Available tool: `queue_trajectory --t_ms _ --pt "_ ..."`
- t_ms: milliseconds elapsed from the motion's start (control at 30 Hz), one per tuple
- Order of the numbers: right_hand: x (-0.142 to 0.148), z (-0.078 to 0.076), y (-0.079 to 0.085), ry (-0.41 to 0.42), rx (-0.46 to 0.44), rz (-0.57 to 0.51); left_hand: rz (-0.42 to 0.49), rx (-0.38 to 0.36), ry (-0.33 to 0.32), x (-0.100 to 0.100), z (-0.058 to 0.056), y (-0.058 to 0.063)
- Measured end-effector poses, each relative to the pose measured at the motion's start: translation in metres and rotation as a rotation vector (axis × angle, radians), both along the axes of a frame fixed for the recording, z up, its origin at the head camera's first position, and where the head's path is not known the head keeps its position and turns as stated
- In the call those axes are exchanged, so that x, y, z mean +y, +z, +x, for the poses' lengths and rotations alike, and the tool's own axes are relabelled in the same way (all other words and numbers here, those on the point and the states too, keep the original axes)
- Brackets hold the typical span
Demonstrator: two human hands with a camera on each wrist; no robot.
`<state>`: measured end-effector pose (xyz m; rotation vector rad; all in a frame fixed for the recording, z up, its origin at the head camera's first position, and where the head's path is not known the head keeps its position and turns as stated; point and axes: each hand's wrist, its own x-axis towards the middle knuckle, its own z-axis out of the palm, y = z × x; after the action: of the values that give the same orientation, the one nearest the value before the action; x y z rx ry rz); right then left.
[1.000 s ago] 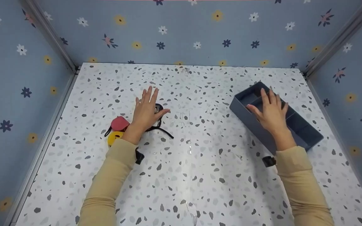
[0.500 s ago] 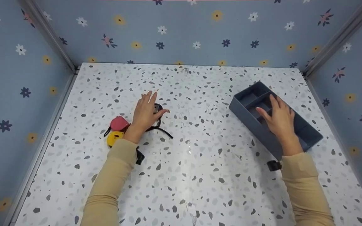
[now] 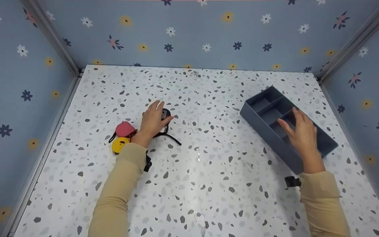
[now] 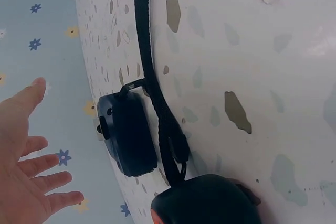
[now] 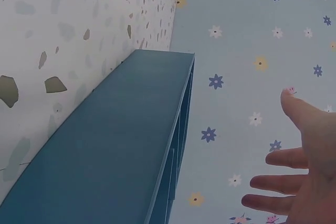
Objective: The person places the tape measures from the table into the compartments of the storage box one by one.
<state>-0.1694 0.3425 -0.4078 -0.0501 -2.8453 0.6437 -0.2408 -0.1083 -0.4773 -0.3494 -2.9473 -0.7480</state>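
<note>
- Head view: the black device (image 3: 164,113) lies on the tabletop (image 3: 209,171) at the thumb side of the left hand (image 3: 152,122) and is partly hidden by it. This closeness seems the relation that counts; the right hand (image 3: 303,134) is well apart from the device.
- Head view: a black strap (image 3: 171,136) shows on that same side, nearer the person. The red round case (image 3: 124,129) and the yellow round case (image 3: 119,145) lie close together, to the left of the left wrist.
- Head view: the grey box (image 3: 266,132) lies beneath the right hand, its long axis slanting from far left to near right. The right hand's fingers point mainly away from the person, at an angle to that axis.
- Left wrist view: the left hand has its thumb and fingers spread and holds nothing; a gap parts it from the device, whose longer side runs roughly along the strap. A dark rounded thing (image 4: 207,203) with an orange edge is nearer the camera; what it is cannot be told.
- Right wrist view: the right hand is loosely spread, holds nothing and touches no part of the box, whose long side runs away from the camera.
</note>
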Motion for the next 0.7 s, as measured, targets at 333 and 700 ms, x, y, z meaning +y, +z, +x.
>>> queue_trajectory --t_ms 333,700 --pt "0.010 0.016 -0.007 -0.046 0.072 -0.059 -0.034 -0.095 0.019 0.000 -0.009 -0.010" --pt "0.021 0.038 -0.021 -0.075 0.153 -0.139 -0.027 -0.127 0.051 -0.001 -0.014 -0.021"
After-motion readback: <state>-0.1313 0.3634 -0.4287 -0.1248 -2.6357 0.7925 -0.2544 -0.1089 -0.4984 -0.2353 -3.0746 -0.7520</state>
